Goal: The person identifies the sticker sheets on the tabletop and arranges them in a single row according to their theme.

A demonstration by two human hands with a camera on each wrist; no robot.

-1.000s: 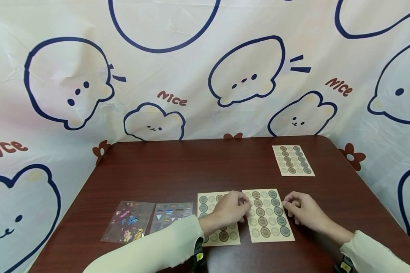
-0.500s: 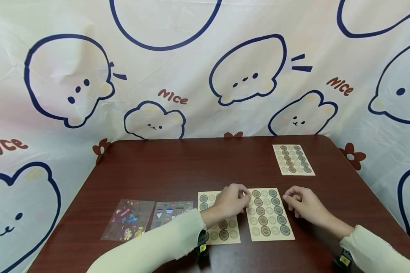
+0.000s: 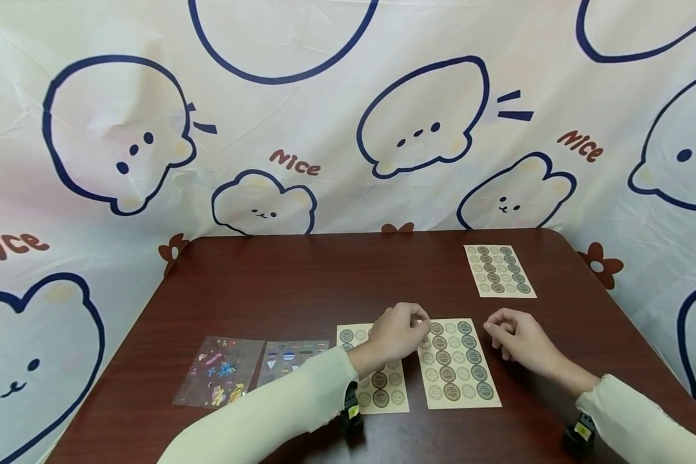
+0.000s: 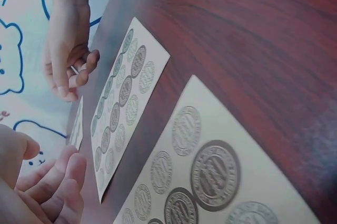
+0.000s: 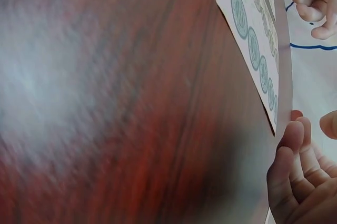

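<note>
Two cream sheets of round stickers lie side by side on the table: a left sheet and a right sheet. My left hand hovers over the gap between them and hides part of the left sheet. Its fingers are loosely bent, with the thumb apart from them in the left wrist view, and nothing shows in its grasp. Just right of the right sheet is my right hand, above the table. The right wrist view shows its fingers relaxed, thumb apart, holding nothing.
A third sticker sheet lies at the back right. To the left are a clear sheet of colourful cartoon stickers and another clear sticker sheet, partly behind the left sleeve. A printed cloth hangs behind the dark wooden table.
My left hand has risen and moved slightly away from me, off the sheets' inner edges. My right hand has lifted a little clear of the right sheet's edge. The sheets stay put.
</note>
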